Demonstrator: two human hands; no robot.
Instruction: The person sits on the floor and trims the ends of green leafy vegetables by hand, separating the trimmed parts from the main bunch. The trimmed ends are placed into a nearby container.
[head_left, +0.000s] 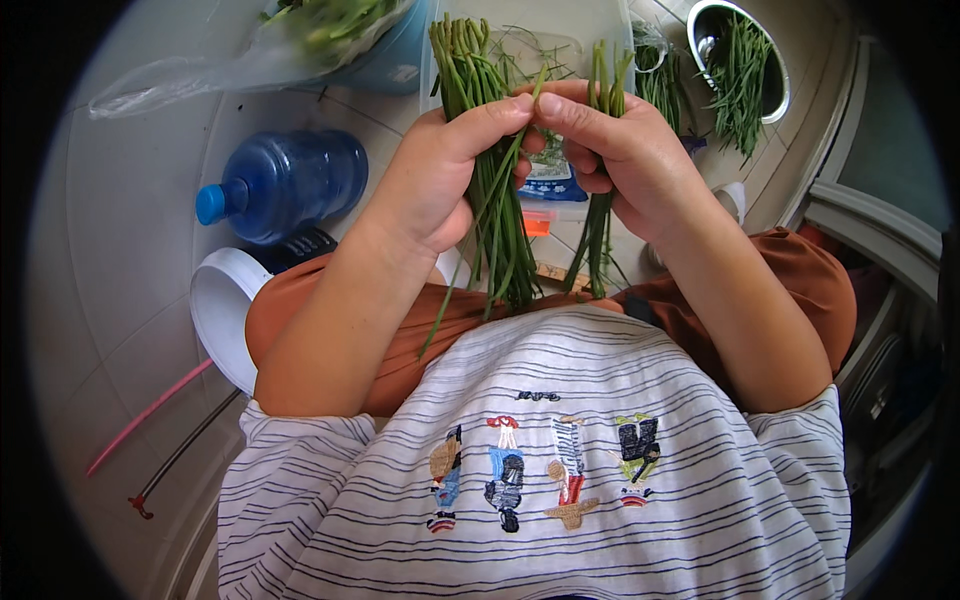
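Note:
My left hand (469, 154) is closed around a thick bunch of green chives (465, 67), whose cut ends point away from me and whose leaves hang toward my lap. A thinner bunch of chives (598, 232) is held in my right hand (619, 142). Both thumbs and fingertips meet in the middle, touching a single chive stalk (538, 81) beside the left bunch. Beneath my hands stands a clear plastic bin (626, 45) with loose chive scraps (555, 56) and a blue printed packet (553, 187) in it.
A metal bowl (784, 97) with more chives (739, 82) stands at the far right, near another chive bunch (660, 86). On the left lie a blue water jug (292, 184) and a white bucket (225, 307). A blue tub (397, 52) with bagged greens (322, 26) is behind them.

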